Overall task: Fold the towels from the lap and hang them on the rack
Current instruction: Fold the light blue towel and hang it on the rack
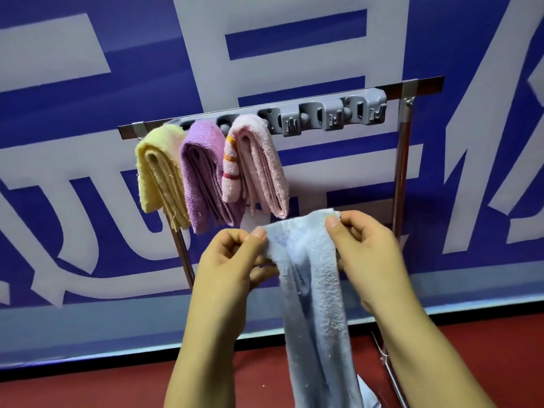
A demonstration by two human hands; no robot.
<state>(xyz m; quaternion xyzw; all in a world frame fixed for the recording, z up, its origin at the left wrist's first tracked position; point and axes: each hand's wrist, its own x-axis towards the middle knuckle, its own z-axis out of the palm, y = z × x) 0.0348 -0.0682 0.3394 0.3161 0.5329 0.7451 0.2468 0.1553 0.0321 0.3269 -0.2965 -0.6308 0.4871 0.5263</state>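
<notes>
A light blue towel [309,278] hangs down in front of me, held up by its top edge. My left hand [232,260] pinches its left corner and my right hand [371,251] pinches its right corner. Just beyond stands the metal rack [406,148] with a grey clip holder [329,113] along its top bar. Three folded towels hang on the rack's left part: a yellow towel [160,175], a purple towel [203,172] and a pink towel [259,166] with orange and red stripes. The blue towel's lower end runs out of view at the bottom.
A blue banner with large white characters [88,113] fills the background behind the rack. Red floor [88,387] shows below it. The right half of the grey holder has several bare clips. The rack's right leg [394,372] stands beside my right forearm.
</notes>
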